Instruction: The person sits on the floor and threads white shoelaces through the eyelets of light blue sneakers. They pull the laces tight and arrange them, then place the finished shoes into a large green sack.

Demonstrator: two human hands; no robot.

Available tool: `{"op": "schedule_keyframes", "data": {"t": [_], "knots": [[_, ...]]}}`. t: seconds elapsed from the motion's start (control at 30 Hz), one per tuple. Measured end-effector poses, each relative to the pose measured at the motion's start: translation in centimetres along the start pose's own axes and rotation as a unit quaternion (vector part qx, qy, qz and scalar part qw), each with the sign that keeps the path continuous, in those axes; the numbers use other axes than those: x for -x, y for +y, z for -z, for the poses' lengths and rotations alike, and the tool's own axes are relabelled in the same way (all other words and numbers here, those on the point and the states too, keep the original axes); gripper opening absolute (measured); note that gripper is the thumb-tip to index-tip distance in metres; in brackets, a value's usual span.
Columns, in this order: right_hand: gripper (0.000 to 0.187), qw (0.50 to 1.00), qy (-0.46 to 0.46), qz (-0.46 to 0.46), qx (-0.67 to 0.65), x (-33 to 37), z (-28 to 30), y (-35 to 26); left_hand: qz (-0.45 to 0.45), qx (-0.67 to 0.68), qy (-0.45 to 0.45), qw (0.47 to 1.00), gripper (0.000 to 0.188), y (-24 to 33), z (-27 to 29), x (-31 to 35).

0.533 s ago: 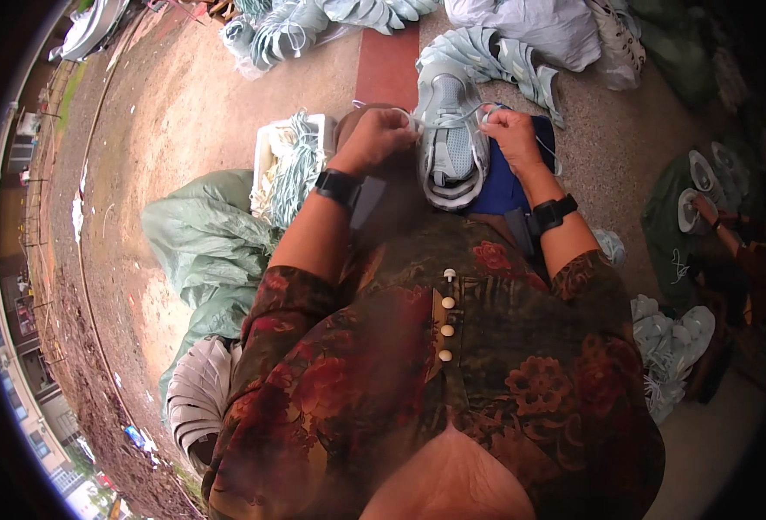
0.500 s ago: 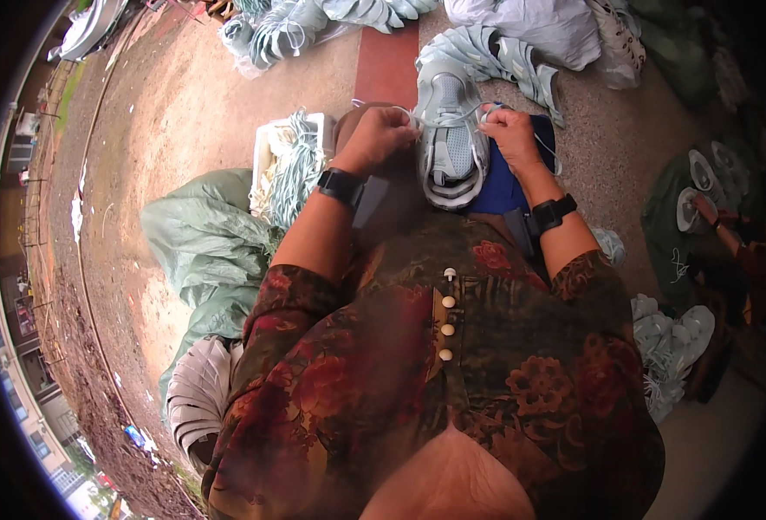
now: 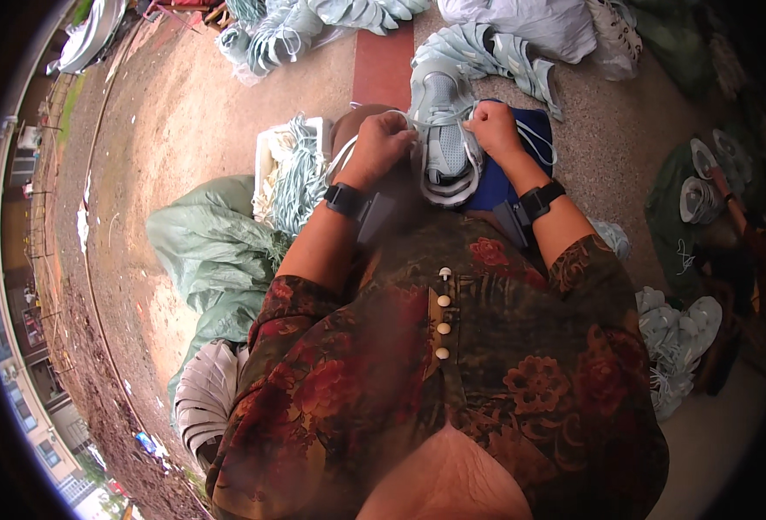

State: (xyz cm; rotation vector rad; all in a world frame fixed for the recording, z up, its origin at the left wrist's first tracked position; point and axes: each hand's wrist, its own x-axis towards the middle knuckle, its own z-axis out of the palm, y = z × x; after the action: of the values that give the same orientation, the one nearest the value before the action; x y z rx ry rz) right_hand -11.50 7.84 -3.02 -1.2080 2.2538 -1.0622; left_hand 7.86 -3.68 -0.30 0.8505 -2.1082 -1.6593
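Pale daylight whitens the ground at left; the right lies dim, outer edges bowed.

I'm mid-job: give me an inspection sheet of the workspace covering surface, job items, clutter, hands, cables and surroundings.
Surface: speckled floor with a red stripe.
Job items: pale grey-blue shoe, threaded with a lace.
Clutter: white bin of loose laces, green sack, stacked shoe pieces beyond the shoe.
Hands: left hand and right hand pinch the lace on either side.
Cables: nothing seen around the shoe.
Surroundings: another person's arm and more shoes, right; bare ground, left.
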Motion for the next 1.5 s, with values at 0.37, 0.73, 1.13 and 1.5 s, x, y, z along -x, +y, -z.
{"op": "schedule_keyframes", "data": {"t": [0.37, 0.73, 1.13, 1.5], "knots": [[0.016, 0.975, 0.011, 0.113, 0.191, 5.1, 0.7, -4.0, -0.049, -0.026, -0.023, 0.998, 0.01, 1.7, -5.1, -0.2], [0.009, 0.989, 0.038, 0.107, 0.095, 3.0, 0.1, -0.6, -0.119, -0.259, 0.016, 0.958, 0.013, 1.9, -7.1, -1.8], [0.01, 0.989, 0.058, 0.103, 0.088, 3.6, 0.3, -0.9, -0.163, -0.482, -0.065, 0.858, 0.011, 0.4, -3.6, -1.0], [0.011, 0.966, 0.038, 0.256, 0.012, 2.3, -1.7, -3.4, 0.089, 0.134, 0.004, 0.987, 0.008, -1.1, -0.8, -0.2]]}}
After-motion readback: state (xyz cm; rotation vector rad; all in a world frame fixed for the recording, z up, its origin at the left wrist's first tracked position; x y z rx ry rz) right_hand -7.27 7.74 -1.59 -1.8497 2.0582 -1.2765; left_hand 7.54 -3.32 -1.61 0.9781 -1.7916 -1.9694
